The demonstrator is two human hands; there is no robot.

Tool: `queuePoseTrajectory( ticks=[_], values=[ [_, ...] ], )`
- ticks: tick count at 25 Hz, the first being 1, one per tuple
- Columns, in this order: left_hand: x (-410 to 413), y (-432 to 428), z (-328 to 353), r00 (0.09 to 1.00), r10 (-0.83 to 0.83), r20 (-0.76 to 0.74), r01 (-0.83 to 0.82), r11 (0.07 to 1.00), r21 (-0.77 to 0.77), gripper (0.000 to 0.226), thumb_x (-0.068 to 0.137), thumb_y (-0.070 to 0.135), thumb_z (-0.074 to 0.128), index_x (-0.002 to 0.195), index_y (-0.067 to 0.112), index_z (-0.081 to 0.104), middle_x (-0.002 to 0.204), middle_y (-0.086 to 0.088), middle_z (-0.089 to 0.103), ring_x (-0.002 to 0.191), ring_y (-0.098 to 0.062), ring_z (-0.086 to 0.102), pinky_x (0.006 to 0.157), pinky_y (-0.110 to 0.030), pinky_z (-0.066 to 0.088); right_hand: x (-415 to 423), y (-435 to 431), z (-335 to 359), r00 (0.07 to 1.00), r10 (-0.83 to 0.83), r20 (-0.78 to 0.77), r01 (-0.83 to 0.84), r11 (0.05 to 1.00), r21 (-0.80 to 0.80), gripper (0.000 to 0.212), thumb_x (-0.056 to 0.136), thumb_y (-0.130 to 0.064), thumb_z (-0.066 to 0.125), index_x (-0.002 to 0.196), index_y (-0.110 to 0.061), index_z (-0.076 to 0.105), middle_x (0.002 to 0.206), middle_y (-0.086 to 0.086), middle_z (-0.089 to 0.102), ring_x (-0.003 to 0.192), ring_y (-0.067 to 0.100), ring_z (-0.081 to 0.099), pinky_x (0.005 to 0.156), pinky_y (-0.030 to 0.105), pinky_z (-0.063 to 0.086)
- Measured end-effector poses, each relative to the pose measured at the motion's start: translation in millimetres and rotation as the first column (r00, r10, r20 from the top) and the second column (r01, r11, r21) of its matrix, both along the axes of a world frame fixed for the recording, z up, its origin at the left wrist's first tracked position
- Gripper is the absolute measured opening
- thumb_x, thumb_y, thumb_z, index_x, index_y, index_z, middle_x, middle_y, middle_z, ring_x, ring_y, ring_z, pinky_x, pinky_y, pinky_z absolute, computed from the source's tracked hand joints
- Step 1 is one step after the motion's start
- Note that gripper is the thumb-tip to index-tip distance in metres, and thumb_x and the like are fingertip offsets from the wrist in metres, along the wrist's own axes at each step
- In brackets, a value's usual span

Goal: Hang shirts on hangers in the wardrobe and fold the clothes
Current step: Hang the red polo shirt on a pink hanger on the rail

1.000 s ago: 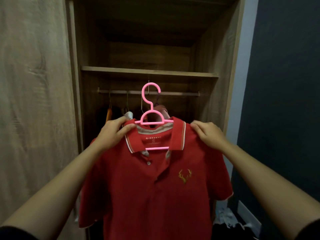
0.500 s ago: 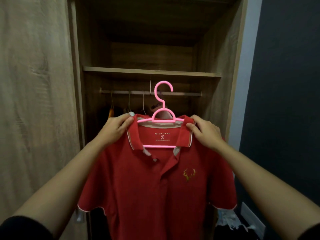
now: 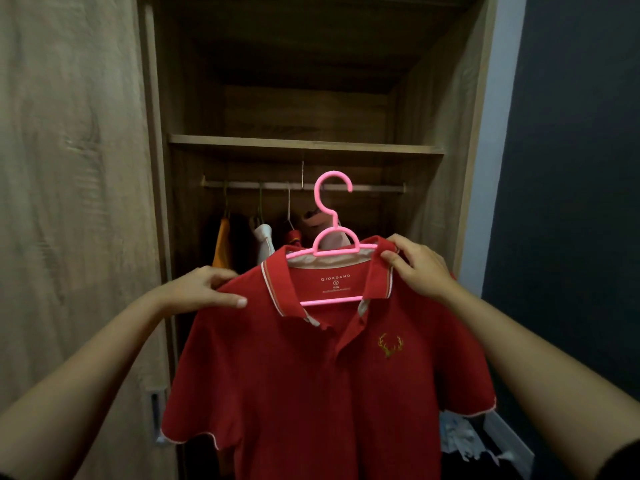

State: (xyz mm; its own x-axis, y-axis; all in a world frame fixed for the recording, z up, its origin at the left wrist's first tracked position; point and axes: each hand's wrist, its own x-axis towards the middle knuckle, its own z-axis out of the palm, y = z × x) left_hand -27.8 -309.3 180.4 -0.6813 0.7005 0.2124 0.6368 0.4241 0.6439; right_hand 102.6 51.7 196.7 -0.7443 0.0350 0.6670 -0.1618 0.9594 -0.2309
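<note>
- Wardrobe (image 3: 450, 98) of pale, grained wood is seen open, with a flat shelf (image 3: 304, 147) across it and a thin straight rail (image 3: 374, 187) just beneath.
- Clothes (image 3: 242, 244) in orange, white and red are hung from the rail at the left, on thin wire hooks.
- Shirt (image 3: 311, 386), a red polo of fine knit, is held up in front of the wardrobe opening, below the rail; a pale striped edge is carried on the collar and sleeve hems, a small gold antler mark on the chest, and a printed label inside the neck.
- Hanger (image 3: 333, 233) of smooth pink plastic is threaded through the neck; its rounded hook stands upright in front of the rail, not yet hooked over it.
- Left hand (image 3: 204, 292) is closed on the shirt's left shoulder; compared with half a second ago it has been moved outward and lower, away from the collar.
- Right hand (image 3: 419, 268) is pinched on the collar's right end, much as before.
- The shirt is now tilted, its left shoulder lower than its right.
</note>
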Motion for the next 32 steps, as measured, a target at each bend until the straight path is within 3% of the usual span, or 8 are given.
queuePoseTrajectory(
  ticks=[4,6,9,15,19,22,25,32],
  values=[
    [26.6,14.5,8.9,0.992,-0.015,-0.128,0.024,0.998,0.063,0.052,0.065,0.067,0.067,0.083,0.019,0.073,0.079,0.002,0.075,0.072,-0.009,0.071,0.067,-0.023,0.055,-4.8,-7.2,6.0,0.999,0.052,0.007,-0.052,0.998,-0.030,0.031,0.088,-0.048,0.039,0.108,-0.029,0.054,0.093,-0.007,0.061,0.098,0.023,0.058,0.080,0.036,0.040],
    [30.6,16.9,8.5,0.971,0.097,-0.219,-0.082,0.994,0.078,0.056,0.064,0.070,0.065,0.078,0.016,0.071,0.071,0.000,0.073,0.064,-0.010,0.069,0.060,-0.024,0.054,-12.3,-22.5,4.3,0.983,-0.158,-0.093,0.159,0.987,0.013,0.035,0.090,-0.040,0.048,0.120,-0.023,0.053,0.111,0.002,0.057,0.108,0.028,0.050,0.089,0.039,0.036],
    [43.6,28.6,5.4,0.928,0.191,-0.321,-0.200,0.980,0.007,0.032,0.081,0.041,0.067,0.070,0.011,0.066,0.063,-0.002,0.067,0.058,-0.011,0.063,0.057,-0.026,0.047,-13.3,-73.0,-3.0,0.986,-0.159,-0.057,0.138,0.950,-0.280,0.034,0.092,-0.026,0.051,0.122,-0.011,0.048,0.116,0.014,0.056,0.109,0.031,0.052,0.087,0.035,0.039],
    [104.8,84.2,-15.4,0.695,0.331,-0.638,-0.519,0.846,-0.125,0.036,0.092,0.043,0.050,0.102,0.009,0.061,0.103,-0.016,0.065,0.101,-0.035,0.059,0.080,-0.038,0.045,-21.5,-127.7,-4.3,0.967,0.230,0.112,-0.022,0.512,-0.859,0.051,0.082,-0.059,0.049,0.104,-0.013,0.056,0.090,0.008,0.059,0.083,0.026,0.060,0.076,0.038,0.050],
    [145.1,120.0,-28.1,0.788,0.309,-0.533,-0.451,0.879,-0.157,0.039,0.094,0.042,0.043,0.103,0.007,0.057,0.109,-0.020,0.063,0.105,-0.039,0.057,0.083,-0.041,0.045,-10.2,-125.9,-0.5,0.976,0.160,0.147,0.066,0.425,-0.903,0.078,0.067,-0.045,0.076,0.128,-0.004,0.048,0.123,0.013,0.059,0.107,0.028,0.060,0.088,0.038,0.051],
    [152.9,128.1,-28.1,0.979,0.143,-0.145,-0.164,0.975,-0.149,0.045,0.088,0.057,0.047,0.094,0.016,0.063,0.095,-0.009,0.069,0.092,-0.027,0.066,0.076,-0.033,0.050,-4.9,-104.4,-0.1,0.966,0.021,0.257,0.214,0.493,-0.844,0.067,0.063,-0.025,0.083,0.117,-0.008,0.049,0.115,0.011,0.056,0.106,0.027,0.056,0.083,0.035,0.047],
    [123.3,126.1,-20.5,0.989,0.089,0.114,-0.090,0.996,-0.003,0.045,0.088,0.057,0.047,0.085,0.017,0.067,0.086,-0.007,0.072,0.076,-0.021,0.072,0.060,-0.027,0.052,-11.0,-81.2,-4.2,0.938,-0.112,0.328,0.329,0.584,-0.742,0.056,0.053,-0.017,0.084,0.097,-0.019,0.050,0.103,0.009,0.055,0.094,0.023,0.054,0.085,0.038,0.050],
    [11.1,194.4,-7.5,0.856,0.379,-0.353,-0.311,0.921,0.236,0.031,0.090,0.031,0.048,0.103,0.009,0.066,0.098,-0.017,0.070,0.101,-0.040,0.060,0.082,-0.040,0.047,-22.8,-34.6,1.1,0.899,-0.312,0.308,0.399,0.874,-0.278,0.028,0.086,-0.017,0.052,0.113,-0.008,0.054,0.109,0.014,0.062,0.101,0.033,0.059,0.076,0.031,0.044]
  ],
)
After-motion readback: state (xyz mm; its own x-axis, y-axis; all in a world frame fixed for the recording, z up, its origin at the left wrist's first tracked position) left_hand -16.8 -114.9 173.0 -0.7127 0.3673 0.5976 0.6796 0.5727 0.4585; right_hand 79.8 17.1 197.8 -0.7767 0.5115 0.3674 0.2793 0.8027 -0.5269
